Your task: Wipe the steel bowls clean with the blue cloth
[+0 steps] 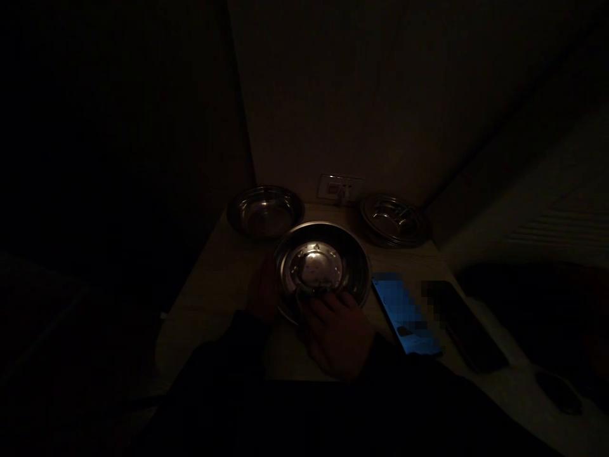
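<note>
Across the near rim of a steel bowl (pixel 316 265), your right hand (pixel 340 333) reaches in, fingers bent over something dark, perhaps a cloth (pixel 310 294); whether they grip it, I cannot tell. Your left hand (pixel 263 293) is at the bowl's left side, likely steadying it on the table (pixel 209 279), its grip lost in shadow. Behind are a basin (pixel 265 214), left, and stacked plates (pixel 394 222), right. A lit phone (pixel 404 311) lies close by your right sleeve (pixel 384 352), crowding that side.

The middle bowl (pixel 316 270) is silver, the phone screen (pixel 397 308) blue.
</note>
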The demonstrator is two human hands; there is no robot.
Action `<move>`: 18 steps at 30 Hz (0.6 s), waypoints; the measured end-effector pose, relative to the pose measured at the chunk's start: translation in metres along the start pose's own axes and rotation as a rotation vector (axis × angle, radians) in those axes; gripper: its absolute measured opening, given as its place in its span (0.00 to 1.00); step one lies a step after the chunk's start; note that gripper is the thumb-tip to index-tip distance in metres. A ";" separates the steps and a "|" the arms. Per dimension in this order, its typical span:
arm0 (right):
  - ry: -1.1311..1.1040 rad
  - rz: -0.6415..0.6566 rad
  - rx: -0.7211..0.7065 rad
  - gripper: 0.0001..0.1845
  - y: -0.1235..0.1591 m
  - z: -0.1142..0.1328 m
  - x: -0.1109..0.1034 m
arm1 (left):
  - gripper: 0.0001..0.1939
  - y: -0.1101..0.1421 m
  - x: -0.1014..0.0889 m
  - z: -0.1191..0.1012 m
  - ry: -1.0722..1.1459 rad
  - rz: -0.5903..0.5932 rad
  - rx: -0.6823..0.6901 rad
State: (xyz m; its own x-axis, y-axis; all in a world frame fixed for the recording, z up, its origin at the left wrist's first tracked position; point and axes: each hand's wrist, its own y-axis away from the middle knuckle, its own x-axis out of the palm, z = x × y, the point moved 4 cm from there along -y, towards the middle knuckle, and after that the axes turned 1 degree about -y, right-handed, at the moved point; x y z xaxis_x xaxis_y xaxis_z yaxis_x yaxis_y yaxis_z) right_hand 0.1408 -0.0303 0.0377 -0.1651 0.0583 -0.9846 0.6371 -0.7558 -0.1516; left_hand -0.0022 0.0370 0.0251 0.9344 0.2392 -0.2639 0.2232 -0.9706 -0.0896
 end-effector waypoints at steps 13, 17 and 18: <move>0.001 -0.215 0.000 0.18 -0.022 0.022 0.010 | 0.14 -0.006 -0.001 0.016 -0.163 -0.078 0.126; 0.008 -0.255 0.000 0.20 -0.024 0.025 0.014 | 0.11 -0.009 -0.006 0.023 -0.276 -0.099 0.147; 0.021 -0.253 -0.028 0.19 -0.019 0.021 0.013 | 0.11 -0.009 -0.006 0.021 -0.268 -0.084 0.155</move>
State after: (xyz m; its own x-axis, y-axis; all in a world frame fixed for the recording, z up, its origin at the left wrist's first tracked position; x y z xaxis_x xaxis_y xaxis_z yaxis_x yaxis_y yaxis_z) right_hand 0.1107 -0.0286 0.0296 -0.3065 0.2565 -0.9167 0.5985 -0.6969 -0.3951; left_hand -0.0157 0.0446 0.0073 0.8034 0.3363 -0.4914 0.2321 -0.9368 -0.2616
